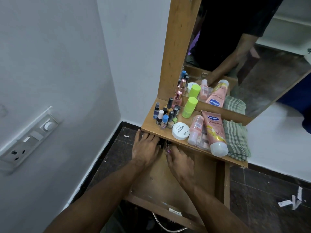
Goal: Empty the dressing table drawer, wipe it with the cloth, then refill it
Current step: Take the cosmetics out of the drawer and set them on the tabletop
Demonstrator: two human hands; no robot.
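Emptying nearly done: drawer (170, 185) almost bare, both hands' grip, left hand (146, 148) and right hand (180, 163), reaching small bottles (165, 144) at its back, hold unclear; cloth (236, 137) unused on the surface (149, 123)

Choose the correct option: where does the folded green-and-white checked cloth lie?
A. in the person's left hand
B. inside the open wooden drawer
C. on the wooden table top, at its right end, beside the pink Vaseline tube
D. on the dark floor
C: the folded green-and-white checked cloth lies on the wooden table top, right of the pink Vaseline tube.
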